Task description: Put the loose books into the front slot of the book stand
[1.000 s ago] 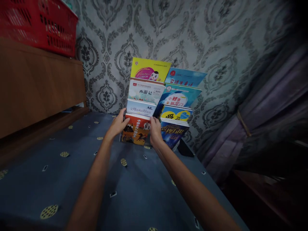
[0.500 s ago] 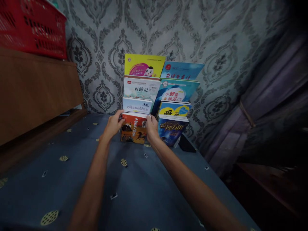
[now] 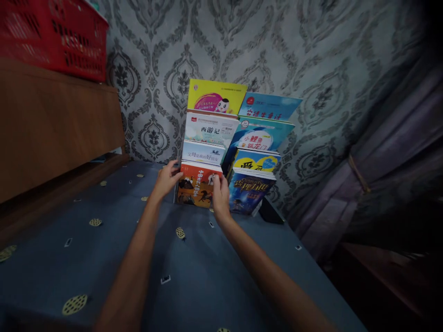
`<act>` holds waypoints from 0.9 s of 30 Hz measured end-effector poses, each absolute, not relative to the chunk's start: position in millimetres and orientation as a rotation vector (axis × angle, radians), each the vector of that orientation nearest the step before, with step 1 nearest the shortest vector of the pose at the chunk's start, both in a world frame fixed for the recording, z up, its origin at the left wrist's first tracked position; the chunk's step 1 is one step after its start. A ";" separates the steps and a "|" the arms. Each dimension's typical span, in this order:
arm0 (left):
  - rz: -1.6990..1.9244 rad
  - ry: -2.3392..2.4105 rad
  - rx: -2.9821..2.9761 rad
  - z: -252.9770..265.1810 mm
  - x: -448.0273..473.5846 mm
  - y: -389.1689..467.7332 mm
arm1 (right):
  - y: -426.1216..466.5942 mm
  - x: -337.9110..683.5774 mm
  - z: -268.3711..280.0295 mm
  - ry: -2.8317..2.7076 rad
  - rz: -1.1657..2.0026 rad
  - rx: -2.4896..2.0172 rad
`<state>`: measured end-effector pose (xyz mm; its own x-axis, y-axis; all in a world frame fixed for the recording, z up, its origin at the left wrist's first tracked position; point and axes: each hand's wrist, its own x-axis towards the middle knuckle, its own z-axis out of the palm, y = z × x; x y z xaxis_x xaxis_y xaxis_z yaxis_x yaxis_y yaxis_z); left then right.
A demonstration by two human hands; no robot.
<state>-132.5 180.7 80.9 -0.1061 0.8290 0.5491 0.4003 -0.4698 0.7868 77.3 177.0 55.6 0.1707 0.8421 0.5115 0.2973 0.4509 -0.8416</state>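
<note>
An orange book (image 3: 198,189) with a horse and figures on its cover stands upright at the front of the left row. My left hand (image 3: 168,180) is at its left edge, thumb by the cover and fingers along the side. At its right edge is my right hand (image 3: 220,196), thumb against the cover and the other fingers partly hidden. Behind the orange book stand a pale blue book (image 3: 202,153), a white book (image 3: 211,129) and a yellow book (image 3: 216,94), each rising higher than the one in front.
Close on the right is a second row, with a dark blue book (image 3: 251,191) in front and several taller ones behind. A flat black object (image 3: 272,212) lies beside it. A wooden cabinet (image 3: 62,124) carries a red basket (image 3: 83,46). A curtain (image 3: 332,198) hangs at right.
The view has shifted slightly, so the books appear further right. My right hand sits a little lower along the orange book's right edge. My left hand stays at the left edge.
</note>
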 end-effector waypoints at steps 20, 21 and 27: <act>1.278 1.653 2.158 92.3 -135.0 166.7 | 158.8 117.0 41.6 -2.179 0.147 -1.668; 1.269 1.656 2.164 92.6 -135.1 166.7 | 161.7 117.9 43.4 -2.185 0.222 -1.670; 1.260 1.663 2.177 92.4 -133.8 167.4 | 182.0 120.3 56.5 -2.197 0.649 -1.652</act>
<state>-133.8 167.4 92.4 0.0462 0.8457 0.5316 0.7402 -0.3863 0.5503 120.3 182.0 56.5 -0.2828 0.9590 -0.0198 0.8157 0.2296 -0.5310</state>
